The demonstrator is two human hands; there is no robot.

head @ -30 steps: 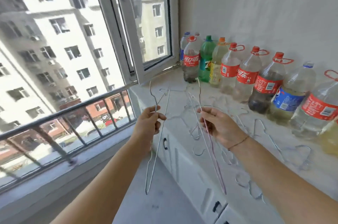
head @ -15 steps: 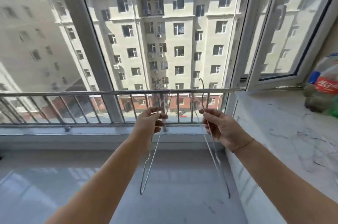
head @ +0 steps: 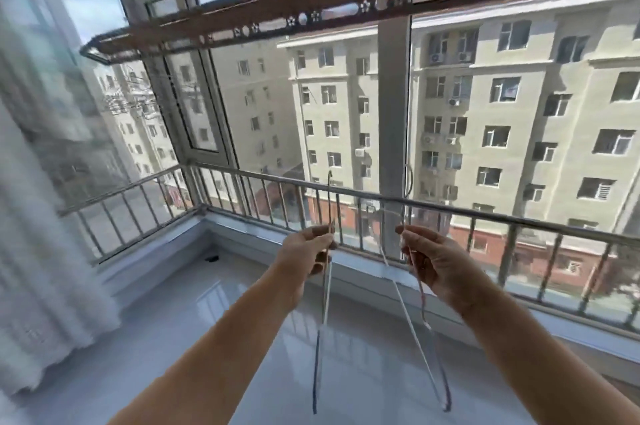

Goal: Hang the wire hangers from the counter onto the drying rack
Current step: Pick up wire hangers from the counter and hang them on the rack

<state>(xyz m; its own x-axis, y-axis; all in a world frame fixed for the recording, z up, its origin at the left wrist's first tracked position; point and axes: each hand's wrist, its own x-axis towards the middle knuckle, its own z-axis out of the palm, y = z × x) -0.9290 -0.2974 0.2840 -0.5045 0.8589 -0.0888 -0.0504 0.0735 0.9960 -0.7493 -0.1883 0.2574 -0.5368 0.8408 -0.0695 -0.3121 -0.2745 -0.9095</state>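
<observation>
My left hand (head: 306, 249) pinches the neck of a thin wire hanger (head: 322, 317) that dangles edge-on, hook pointing up. My right hand (head: 433, 260) grips another wire hanger (head: 420, 338), possibly two together, with a pinkish wire beside a white one; its hook rises by the window post. Both hands are held out at chest height. The drying rack (head: 311, 13), a brown bar with flower-shaped cut-outs, runs overhead across the top of the view, well above both hands. The counter is out of view.
A metal railing (head: 450, 206) crosses in front of the big windows, just beyond my hands. A white curtain (head: 41, 234) hangs at the left. The glossy grey floor (head: 207, 338) lies below.
My view has turned left and tilted up, away from the counter and bottles; the drying rack now shows overhead. Both hands keep the same grip on their hangers.
</observation>
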